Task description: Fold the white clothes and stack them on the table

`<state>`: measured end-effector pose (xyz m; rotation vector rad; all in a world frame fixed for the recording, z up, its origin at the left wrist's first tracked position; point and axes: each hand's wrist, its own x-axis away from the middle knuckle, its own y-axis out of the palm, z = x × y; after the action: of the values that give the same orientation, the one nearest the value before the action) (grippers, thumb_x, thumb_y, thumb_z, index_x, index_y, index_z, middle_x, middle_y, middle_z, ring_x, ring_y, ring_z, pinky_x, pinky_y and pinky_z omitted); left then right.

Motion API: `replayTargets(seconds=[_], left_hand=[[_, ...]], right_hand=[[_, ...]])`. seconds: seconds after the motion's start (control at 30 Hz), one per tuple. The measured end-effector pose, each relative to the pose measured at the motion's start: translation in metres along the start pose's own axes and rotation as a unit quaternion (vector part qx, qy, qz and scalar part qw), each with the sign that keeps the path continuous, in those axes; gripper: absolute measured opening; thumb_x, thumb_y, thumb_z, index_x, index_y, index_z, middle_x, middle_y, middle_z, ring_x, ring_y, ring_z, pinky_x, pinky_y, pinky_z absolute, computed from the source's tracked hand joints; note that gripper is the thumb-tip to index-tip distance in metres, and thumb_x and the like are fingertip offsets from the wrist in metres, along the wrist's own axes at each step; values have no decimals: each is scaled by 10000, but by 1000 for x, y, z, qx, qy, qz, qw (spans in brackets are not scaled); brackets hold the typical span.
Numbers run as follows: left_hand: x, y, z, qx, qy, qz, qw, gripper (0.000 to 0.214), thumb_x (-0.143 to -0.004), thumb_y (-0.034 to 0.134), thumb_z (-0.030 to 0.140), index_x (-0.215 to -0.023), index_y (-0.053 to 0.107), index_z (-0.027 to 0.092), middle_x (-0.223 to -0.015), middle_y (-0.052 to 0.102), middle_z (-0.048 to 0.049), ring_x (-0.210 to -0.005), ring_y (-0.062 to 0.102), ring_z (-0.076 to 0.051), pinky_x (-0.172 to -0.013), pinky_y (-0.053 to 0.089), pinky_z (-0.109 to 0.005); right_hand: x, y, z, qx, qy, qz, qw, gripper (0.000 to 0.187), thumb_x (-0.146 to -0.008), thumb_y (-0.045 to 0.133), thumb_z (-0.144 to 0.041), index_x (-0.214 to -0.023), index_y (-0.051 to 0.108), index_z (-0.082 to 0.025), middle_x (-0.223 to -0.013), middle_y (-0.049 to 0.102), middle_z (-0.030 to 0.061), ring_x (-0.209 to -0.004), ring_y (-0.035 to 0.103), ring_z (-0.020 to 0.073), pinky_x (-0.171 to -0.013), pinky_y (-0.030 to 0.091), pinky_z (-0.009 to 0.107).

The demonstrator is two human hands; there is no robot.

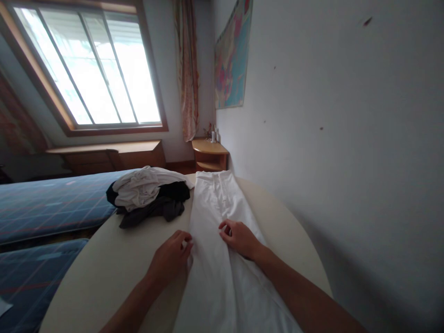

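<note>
White trousers [215, 203] lie stretched out lengthwise on a round cream table [114, 259], waistband at the far end. My left hand [171, 259] rests at the trousers' left edge, fingers curled and pinching the fabric. My right hand [239, 238] lies on the middle of the trousers, fingers bent and gripping a fold of the cloth.
A heap of white and dark clothes [149, 194] sits on the table's far left. Blue checked beds [52, 203] stand to the left. A wall runs close on the right, a small wooden corner shelf [210, 155] behind the table, a window beyond.
</note>
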<state>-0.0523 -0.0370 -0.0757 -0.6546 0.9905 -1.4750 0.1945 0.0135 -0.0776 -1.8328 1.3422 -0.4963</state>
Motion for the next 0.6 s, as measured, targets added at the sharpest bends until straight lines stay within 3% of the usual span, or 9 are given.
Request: replayTargets(seconds=[0.07, 0.17, 0.27, 0.37, 0.47, 0.6], left_hand=[[-6, 3, -12, -13, -16, 8, 1000, 185, -916, 499, 284, -1030, 629, 217, -1064, 682, -45, -858, 637, -167, -830, 465, -294], [-12, 10, -25, 1, 12, 19, 1000, 227, -899, 542, 292, -1075, 653, 200, -1100, 685, -67, -1019, 627, -211, -924, 463, -324], [-18, 15, -34, 7, 42, 41, 998, 237, -922, 514, 289, -1062, 677, 187, -1071, 694, -79, -1032, 623, -224, -954, 470, -355], [-24, 17, -41, 0, 85, 63, 994, 249, -918, 519, 259, -1086, 694, 204, -1127, 689, -76, -1086, 606, -229, -1014, 453, -383], [-29, 19, -47, 5, 109, 70, 992, 299, -913, 529, 254, -1162, 694, 234, -1252, 653, -69, -1194, 562, -225, -1089, 414, -387], [-31, 21, -52, 13, 109, 54, 992, 328, -927, 508, 292, -1183, 707, 240, -1309, 636, -64, -1233, 547, -229, -1114, 407, -395]], right_hand=[[0, -1, -1, 24, 2, -5, 1000, 191, -893, 579, -270, -1028, 688, -189, -813, 718, 12, -735, 646, 146, -743, 429, 249], [0, -4, -5, 85, -27, -1, 996, 164, -896, 591, -255, -997, 702, -189, -850, 716, 24, -803, 653, 158, -818, 417, 275], [5, -7, -21, 152, -110, 4, 982, 128, -891, 625, -270, -940, 717, -197, -952, 708, 52, -910, 646, 188, -892, 385, 323], [23, -1, -49, 147, -236, -61, 959, 130, -883, 661, -338, -930, 712, -227, -982, 704, 32, -904, 645, 178, -865, 386, 316], [49, 22, -79, 126, -370, -129, 911, 261, -863, 677, -473, -990, 686, -245, -943, 710, 2, -870, 649, 175, -841, 399, 316], [75, 70, -98, 168, -466, -104, 863, 191, -940, 615, -439, -1078, 646, -312, -1038, 715, -40, -795, 639, 150, -691, 396, 297]])
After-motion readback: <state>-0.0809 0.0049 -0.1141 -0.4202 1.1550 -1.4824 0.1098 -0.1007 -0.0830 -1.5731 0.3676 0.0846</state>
